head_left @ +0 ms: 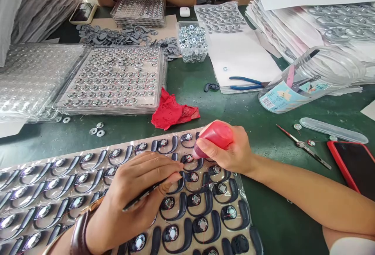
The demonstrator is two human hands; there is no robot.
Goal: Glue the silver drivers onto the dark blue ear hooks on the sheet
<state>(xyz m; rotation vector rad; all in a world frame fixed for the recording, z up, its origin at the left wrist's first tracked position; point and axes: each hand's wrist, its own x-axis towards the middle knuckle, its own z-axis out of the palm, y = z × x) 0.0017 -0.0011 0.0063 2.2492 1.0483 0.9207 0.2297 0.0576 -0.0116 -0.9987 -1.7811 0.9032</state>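
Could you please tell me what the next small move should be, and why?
Probably a light squeeze of the red bottle in the right hand: its tip points down at a small round part, and the left hand, holding a thin dark tool, is close beside that part.

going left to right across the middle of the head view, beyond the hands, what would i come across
Pale clear tray stack, tray stack with round metal parts, red cloth, small dark hooked piece, blue-handled pliers, clear jar.
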